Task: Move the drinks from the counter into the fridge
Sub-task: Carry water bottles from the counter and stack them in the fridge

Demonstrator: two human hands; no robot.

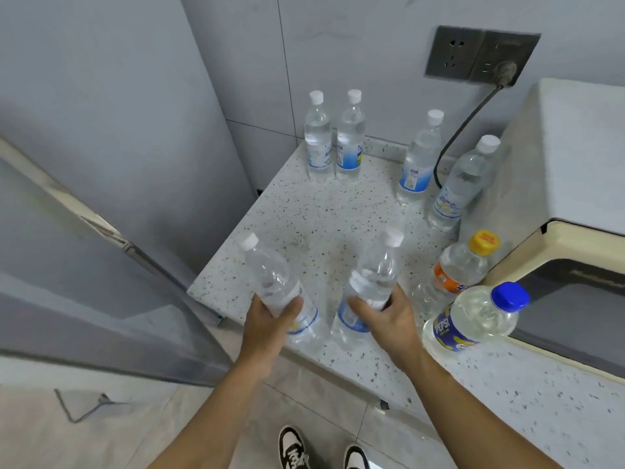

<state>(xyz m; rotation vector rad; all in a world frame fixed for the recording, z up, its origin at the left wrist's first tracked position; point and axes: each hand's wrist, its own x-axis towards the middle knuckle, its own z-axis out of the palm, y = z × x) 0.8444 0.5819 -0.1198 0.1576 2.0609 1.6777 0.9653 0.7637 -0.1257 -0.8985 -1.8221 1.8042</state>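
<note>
Left hand (pixel 267 319) grips tilted water bottle (pixel 277 282), right hand (pixel 382 316) grips upright water bottle (pixel 372 282) — both clear, white-capped, blue-labelled, near counter (pixel 304 214) edge.

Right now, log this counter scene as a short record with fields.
left hand: grips a white-capped water bottle, tilted left
right hand: grips a second water bottle at its label
standing water bottles: four, white caps; back pair side by side, two more nearer the appliance
other drinks: orange-capped bottle; blue-capped Pepsi bottle
counter: speckled stone
appliance: cream, at right; a cord is plugged into the wall socket
</note>
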